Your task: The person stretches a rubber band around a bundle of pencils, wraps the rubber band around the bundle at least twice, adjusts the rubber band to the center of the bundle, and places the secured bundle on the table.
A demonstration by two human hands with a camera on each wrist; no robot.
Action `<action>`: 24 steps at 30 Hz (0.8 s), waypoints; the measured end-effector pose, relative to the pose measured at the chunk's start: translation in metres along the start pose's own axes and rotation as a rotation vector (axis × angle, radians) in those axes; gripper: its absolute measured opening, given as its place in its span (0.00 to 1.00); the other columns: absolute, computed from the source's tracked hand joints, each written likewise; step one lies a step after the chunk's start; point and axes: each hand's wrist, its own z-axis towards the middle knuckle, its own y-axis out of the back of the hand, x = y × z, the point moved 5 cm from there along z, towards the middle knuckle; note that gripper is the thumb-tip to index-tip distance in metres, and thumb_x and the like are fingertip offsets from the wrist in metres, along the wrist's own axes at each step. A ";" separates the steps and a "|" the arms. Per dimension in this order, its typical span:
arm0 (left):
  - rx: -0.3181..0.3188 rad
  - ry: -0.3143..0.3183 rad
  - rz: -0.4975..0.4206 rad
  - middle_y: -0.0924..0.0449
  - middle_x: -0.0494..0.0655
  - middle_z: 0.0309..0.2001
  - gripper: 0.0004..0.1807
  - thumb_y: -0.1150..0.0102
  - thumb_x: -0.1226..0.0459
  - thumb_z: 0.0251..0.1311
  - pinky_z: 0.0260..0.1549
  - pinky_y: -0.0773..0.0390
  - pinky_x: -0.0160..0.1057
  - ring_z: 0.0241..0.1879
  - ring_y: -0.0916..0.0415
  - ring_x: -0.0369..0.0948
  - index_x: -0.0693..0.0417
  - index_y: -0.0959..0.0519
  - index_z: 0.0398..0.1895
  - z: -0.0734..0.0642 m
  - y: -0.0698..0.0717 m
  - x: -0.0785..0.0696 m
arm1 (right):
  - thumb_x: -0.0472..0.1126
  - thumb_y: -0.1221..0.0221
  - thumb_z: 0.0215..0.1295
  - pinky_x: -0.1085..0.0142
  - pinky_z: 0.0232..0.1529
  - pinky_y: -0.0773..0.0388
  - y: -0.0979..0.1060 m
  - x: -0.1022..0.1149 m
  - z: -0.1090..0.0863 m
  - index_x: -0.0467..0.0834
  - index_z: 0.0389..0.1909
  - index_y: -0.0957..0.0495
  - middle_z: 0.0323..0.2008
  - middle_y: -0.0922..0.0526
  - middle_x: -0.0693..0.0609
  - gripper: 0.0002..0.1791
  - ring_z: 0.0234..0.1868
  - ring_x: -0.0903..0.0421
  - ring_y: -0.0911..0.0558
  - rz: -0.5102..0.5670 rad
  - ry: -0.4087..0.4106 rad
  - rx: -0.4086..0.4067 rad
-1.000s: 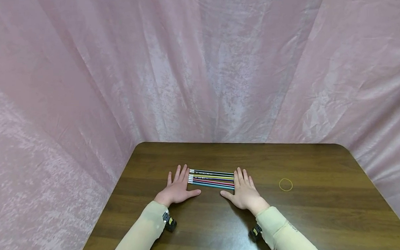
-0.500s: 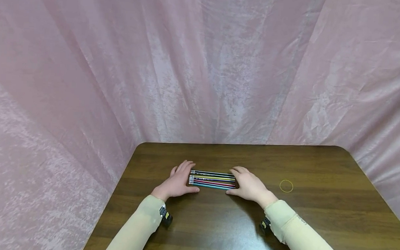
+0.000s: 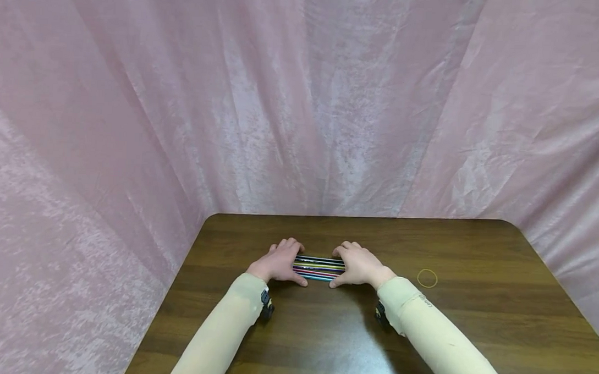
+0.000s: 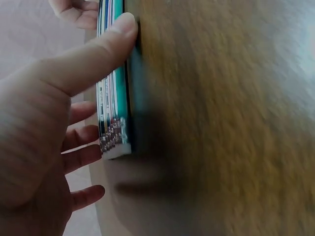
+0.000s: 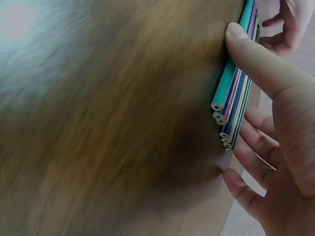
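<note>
Several pencils (image 3: 319,268) lie side by side in a flat row, running left to right, with teal, red, yellow and black barrels. My left hand (image 3: 277,261) grips the row near its eraser end, thumb on the near teal pencil and fingers along the far side. The silvery ferrules (image 4: 113,133) show below that thumb in the left wrist view. At the other end my right hand (image 3: 361,264) holds the row the same way. Its flat, unsharpened pencil ends (image 5: 224,125) are slightly uneven in the right wrist view. The palms hide both ends in the head view.
A thin yellow rubber band (image 3: 418,276) lies on the brown wooden table (image 3: 462,336), to the right of my right hand. Pink curtains (image 3: 302,99) hang behind the table's far edge. Each wrist carries a small black camera (image 3: 266,307).
Both hands have gone from flat, straight fingers at the row's ends to curled fingers and thumbs around it. They have moved inward along the pencils, closer together.
</note>
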 end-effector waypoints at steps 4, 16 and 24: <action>-0.009 0.019 0.015 0.27 0.48 0.62 0.45 0.16 0.40 0.49 0.63 0.32 0.55 0.63 0.33 0.49 0.54 0.23 0.64 0.004 0.002 -0.004 | 0.62 0.16 0.46 0.48 0.58 0.23 -0.002 0.001 0.005 0.44 0.57 0.18 0.53 0.19 0.50 0.42 0.56 0.46 0.22 0.029 -0.044 0.027; -0.029 0.084 0.049 0.25 0.46 0.54 0.37 0.11 0.47 0.45 0.60 0.28 0.54 0.57 0.32 0.48 0.54 0.21 0.52 0.009 0.000 -0.016 | 0.54 0.13 0.44 0.48 0.58 0.24 -0.002 0.009 0.006 0.41 0.55 0.19 0.51 0.20 0.48 0.40 0.55 0.44 0.23 0.048 -0.151 0.062; -0.047 0.124 0.030 0.24 0.44 0.54 0.36 0.10 0.48 0.42 0.61 0.28 0.53 0.58 0.32 0.48 0.52 0.19 0.51 0.008 0.003 -0.015 | 0.52 0.12 0.43 0.49 0.55 0.21 -0.005 0.014 0.011 0.41 0.52 0.18 0.47 0.20 0.48 0.38 0.51 0.46 0.23 0.026 -0.212 0.062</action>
